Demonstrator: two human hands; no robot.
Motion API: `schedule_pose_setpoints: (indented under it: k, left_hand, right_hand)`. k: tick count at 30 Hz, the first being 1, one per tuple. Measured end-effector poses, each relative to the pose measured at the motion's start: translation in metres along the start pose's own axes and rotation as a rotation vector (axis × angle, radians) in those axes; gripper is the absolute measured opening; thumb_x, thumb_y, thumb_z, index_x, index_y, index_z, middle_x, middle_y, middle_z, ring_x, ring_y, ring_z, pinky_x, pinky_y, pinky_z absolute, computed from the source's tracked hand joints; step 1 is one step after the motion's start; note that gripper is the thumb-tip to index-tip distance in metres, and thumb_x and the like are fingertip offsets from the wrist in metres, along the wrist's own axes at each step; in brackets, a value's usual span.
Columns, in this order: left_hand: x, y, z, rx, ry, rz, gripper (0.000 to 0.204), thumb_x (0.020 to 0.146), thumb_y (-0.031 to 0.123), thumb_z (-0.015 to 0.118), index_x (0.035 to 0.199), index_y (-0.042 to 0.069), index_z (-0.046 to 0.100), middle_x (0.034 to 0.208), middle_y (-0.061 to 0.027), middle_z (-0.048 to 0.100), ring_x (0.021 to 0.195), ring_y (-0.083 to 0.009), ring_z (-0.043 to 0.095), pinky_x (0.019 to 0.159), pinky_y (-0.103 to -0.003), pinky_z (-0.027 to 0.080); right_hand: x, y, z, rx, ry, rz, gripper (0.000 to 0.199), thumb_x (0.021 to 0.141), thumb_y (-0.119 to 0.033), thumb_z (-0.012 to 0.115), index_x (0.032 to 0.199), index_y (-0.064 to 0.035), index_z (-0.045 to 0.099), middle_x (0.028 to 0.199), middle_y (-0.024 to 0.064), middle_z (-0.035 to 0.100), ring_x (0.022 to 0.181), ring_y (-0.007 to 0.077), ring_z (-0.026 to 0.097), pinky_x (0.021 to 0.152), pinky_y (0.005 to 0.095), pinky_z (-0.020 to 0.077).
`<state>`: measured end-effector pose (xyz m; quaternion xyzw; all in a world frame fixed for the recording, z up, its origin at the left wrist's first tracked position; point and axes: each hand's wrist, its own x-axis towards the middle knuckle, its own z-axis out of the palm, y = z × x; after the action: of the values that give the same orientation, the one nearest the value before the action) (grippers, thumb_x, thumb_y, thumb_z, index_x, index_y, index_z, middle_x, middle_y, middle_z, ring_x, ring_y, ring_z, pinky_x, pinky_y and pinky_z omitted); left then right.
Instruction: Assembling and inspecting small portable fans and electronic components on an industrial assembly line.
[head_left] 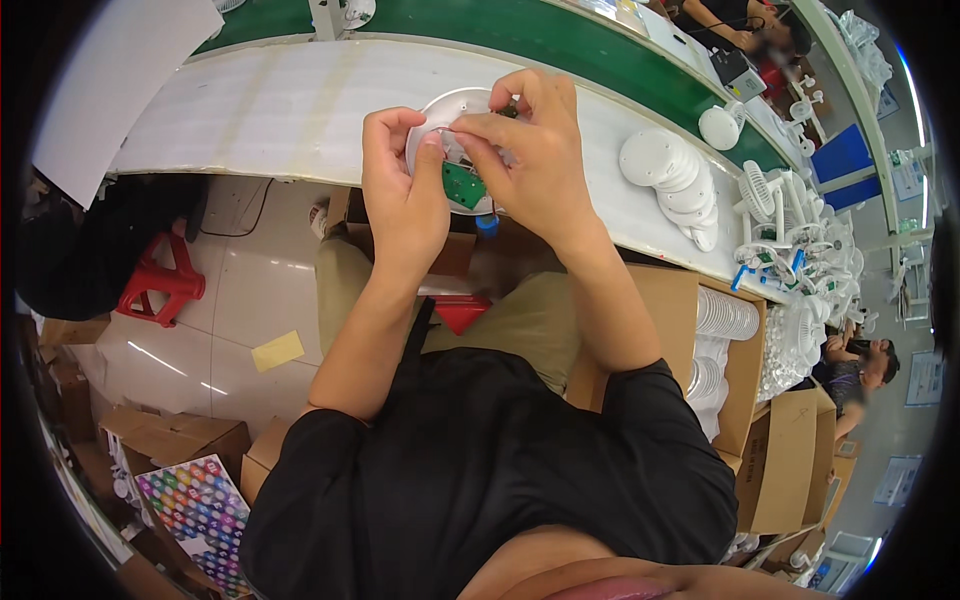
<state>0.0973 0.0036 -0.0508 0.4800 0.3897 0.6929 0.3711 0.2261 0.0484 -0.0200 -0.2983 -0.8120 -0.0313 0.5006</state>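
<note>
A round white plastic housing (458, 103) lies at the front edge of the white bench, its hollow side up. Inside it a green circuit board (463, 187) sits toward the near side, with thin wires around it. My left hand (408, 190) grips the housing's left side, its thumb and fingertips closed near a thin wire. Over the right part of the housing, my right hand (530, 145) pinches with thumb and index finger at the wires by the board. The exact thing between the fingertips is too small to make out. A blue cylindrical part (487, 226) hangs just below the housing.
Stacked white round covers (672, 180) stand to the right on the bench (270, 110). Farther right is a heap of small white fans (790, 225). An open cardboard box (680, 290) with white discs is beside my right arm. A red stool (163, 280) stands on the left floor.
</note>
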Motion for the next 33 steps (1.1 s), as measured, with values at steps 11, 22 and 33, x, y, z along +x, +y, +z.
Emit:
schedule_pose_setpoints:
  k: [11, 22, 33]
  left_hand:
    - [-0.002, 0.005, -0.001, -0.120, -0.048, -0.039, 0.028, 0.087, -0.004, 0.048, 0.113, 0.004, 0.047, 0.104, -0.0113, 0.056, 0.093, -0.0159, 0.051, 0.080, -0.027, 0.043]
    - [0.027, -0.002, -0.028, 0.175, -0.335, 0.035, 0.028, 0.084, -0.006, 0.051, 0.109, 0.002, 0.058, 0.103, -0.0067, 0.061, 0.088, -0.0136, 0.052, 0.079, -0.024, 0.044]
    - [0.060, -0.033, -0.044, 0.299, -0.245, -0.046, 0.020, 0.093, 0.007, 0.055, 0.112, 0.003, 0.060, 0.108, -0.0111, 0.060, 0.095, -0.0194, 0.056, 0.085, -0.025, 0.045]
  right_hand:
    - [0.003, 0.002, 0.006, 0.053, -0.017, 0.034, 0.015, 0.068, -0.004, 0.074, 0.082, -0.0113, 0.074, 0.096, 0.0017, 0.051, 0.088, 0.0190, 0.045, 0.070, 0.0275, 0.0402]
    - [-0.001, 0.006, 0.006, 0.125, 0.036, 0.209, 0.018, 0.068, -0.006, 0.072, 0.086, -0.0090, 0.072, 0.099, 0.0067, 0.053, 0.084, 0.0219, 0.052, 0.074, 0.0297, 0.0455]
    - [-0.161, 0.036, -0.101, -0.300, 0.232, 0.888, 0.042, 0.078, -0.012, 0.065, 0.119, -0.0052, 0.058, 0.116, 0.0159, 0.049, 0.105, 0.0315, 0.050, 0.091, 0.0375, 0.0435]
